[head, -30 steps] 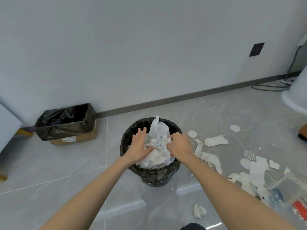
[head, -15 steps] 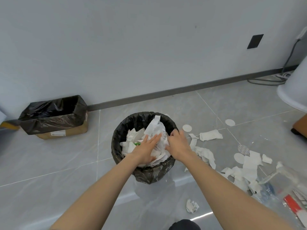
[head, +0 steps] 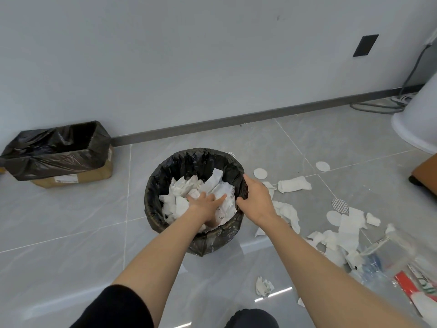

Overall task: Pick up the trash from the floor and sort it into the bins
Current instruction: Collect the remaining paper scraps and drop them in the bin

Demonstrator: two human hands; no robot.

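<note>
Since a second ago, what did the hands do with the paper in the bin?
The left hand pressed the paper pile down, from above the rim to inside the round bin. The right hand let go of the paper and moved right to hold the rim. The box bin and floor scraps stayed put.

Head view — looks forward-down, near floor (head: pixel 71 233).

No readable text, cardboard box (head: pixel 100 171) label (head: pixel 66 179) too small; paper (head: pixel 223 195) print blurred
</note>
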